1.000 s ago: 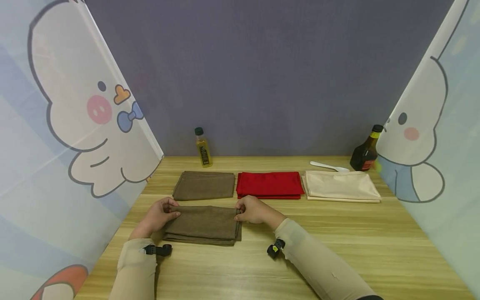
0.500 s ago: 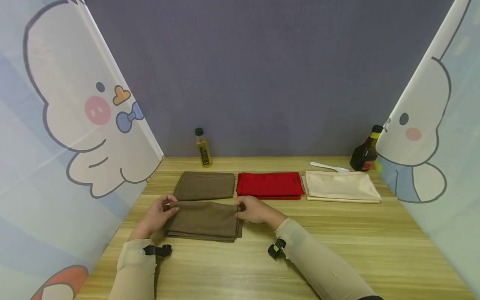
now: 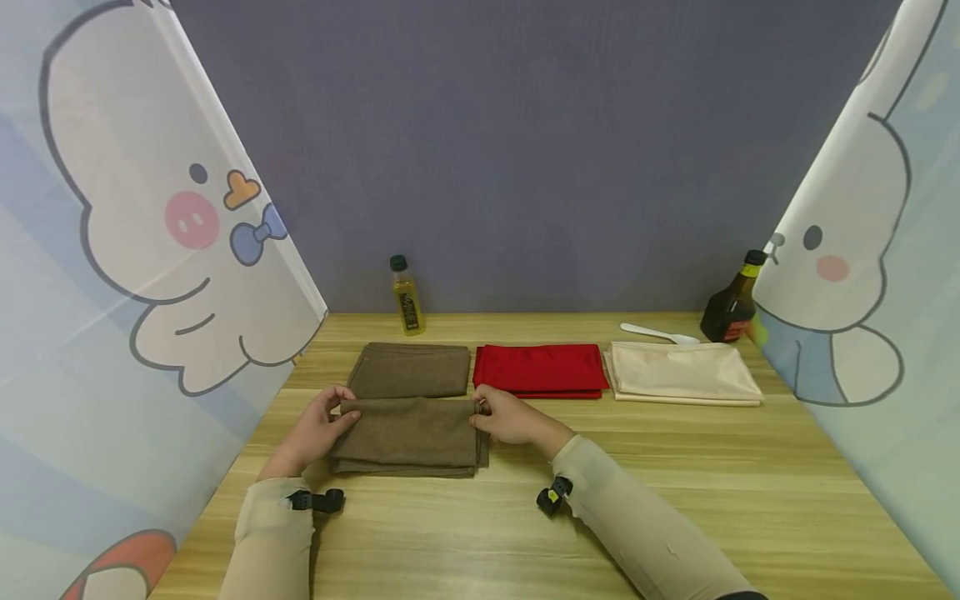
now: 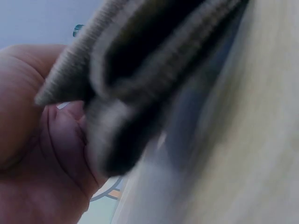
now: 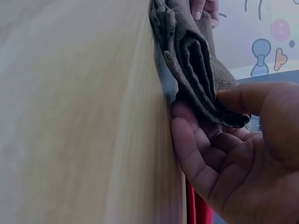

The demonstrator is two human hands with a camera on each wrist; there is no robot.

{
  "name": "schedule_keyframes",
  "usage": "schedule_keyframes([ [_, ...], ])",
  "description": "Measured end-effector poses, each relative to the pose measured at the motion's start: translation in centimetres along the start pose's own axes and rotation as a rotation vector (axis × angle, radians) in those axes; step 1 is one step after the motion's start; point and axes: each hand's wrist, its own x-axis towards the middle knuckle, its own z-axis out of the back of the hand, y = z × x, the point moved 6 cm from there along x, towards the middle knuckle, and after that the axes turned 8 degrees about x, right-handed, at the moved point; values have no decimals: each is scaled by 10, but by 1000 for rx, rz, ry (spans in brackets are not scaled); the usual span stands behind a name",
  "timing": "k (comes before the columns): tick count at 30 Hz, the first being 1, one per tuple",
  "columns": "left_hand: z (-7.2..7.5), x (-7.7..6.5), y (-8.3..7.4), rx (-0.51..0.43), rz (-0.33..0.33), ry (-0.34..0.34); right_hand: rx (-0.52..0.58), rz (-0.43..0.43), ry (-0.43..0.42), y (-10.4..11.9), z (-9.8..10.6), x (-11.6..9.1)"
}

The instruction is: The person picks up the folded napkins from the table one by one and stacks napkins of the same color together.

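A folded brown cloth [image 3: 412,433] is held between both hands in the head view. My left hand [image 3: 318,429] pinches its far left corner, thumb on top. At the far right corner my right hand [image 3: 510,415] pinches it the same way. The right wrist view shows the stacked layers of the cloth [image 5: 191,56] between the thumb [image 5: 250,98] and curled fingers, close to the table. In the left wrist view the folded edge of the cloth [image 4: 117,107] hangs beside the palm. A second folded brown cloth [image 3: 408,371] lies just behind, its front edge overlapped by the held one.
A folded red cloth [image 3: 538,368] and a folded cream cloth [image 3: 682,372] lie in the row to the right. Behind stand an oil bottle [image 3: 407,298], a dark sauce bottle [image 3: 731,302] and a white spoon [image 3: 656,333]. Printed panels flank the wooden table [image 3: 637,492].
Held by both hands, the brown cloth has shifted away from the person, up to the front edge of the brown cloth behind it. The other things have stayed in place.
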Motion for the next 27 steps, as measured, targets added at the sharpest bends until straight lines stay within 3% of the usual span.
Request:
schedule_keyframes([
  [6,-2,-1,0,-53,6,18,-3,32,-36,2,2,2],
  [12,0,0,0,-27,37,-6,16,22,-60,3,2,2],
  [20,0,3,0,-29,72,-10,89,28,-30,5,1,0],
  [27,0,1,-1,-133,49,-5,89,32,-42,7,4,-2],
])
